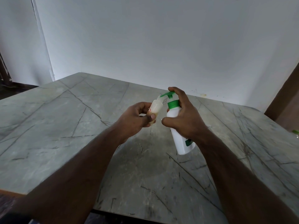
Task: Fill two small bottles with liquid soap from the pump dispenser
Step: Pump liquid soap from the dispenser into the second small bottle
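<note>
Marble table [64,126] under my forearms, my left hand [134,118] gripping small bottle [156,109], my right hand [186,120] clamped on pump dispenser [179,136], forefinger on its green pump head [169,94], nozzle at bottle's mouth

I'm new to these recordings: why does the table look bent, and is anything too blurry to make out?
Head view: the wide lens bows the table edges; soft light, faint shadows under the arms; small bottle and pump dispenser reasonably sharp; green thing at right edge cut off, unidentifiable.

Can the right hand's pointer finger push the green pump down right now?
Probably yes. The right hand grips the white dispenser, and one of its fingers already lies on top of the green pump, with nothing between them.
</note>
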`<move>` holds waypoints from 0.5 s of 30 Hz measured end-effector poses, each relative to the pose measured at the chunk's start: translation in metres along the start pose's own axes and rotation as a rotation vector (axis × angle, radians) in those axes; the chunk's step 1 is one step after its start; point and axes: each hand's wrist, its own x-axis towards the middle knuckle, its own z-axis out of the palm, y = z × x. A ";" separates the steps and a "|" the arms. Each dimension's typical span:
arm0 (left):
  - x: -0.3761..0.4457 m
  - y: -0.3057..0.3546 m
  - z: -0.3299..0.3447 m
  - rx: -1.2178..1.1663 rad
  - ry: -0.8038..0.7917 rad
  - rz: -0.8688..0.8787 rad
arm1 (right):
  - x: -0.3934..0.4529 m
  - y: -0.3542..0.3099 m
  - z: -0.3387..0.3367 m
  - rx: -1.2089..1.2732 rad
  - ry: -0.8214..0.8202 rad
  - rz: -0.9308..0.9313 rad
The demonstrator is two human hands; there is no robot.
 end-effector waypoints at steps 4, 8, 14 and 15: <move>0.001 -0.001 0.000 0.009 -0.002 0.009 | 0.000 -0.001 -0.002 0.002 0.014 0.008; 0.001 -0.001 0.000 0.014 -0.005 0.004 | 0.000 0.000 -0.002 0.019 0.019 0.008; 0.001 0.000 0.000 0.023 -0.002 0.000 | 0.001 0.000 0.001 0.013 -0.007 0.012; 0.001 0.000 0.000 0.019 -0.001 0.002 | 0.001 0.000 0.001 0.013 -0.006 0.013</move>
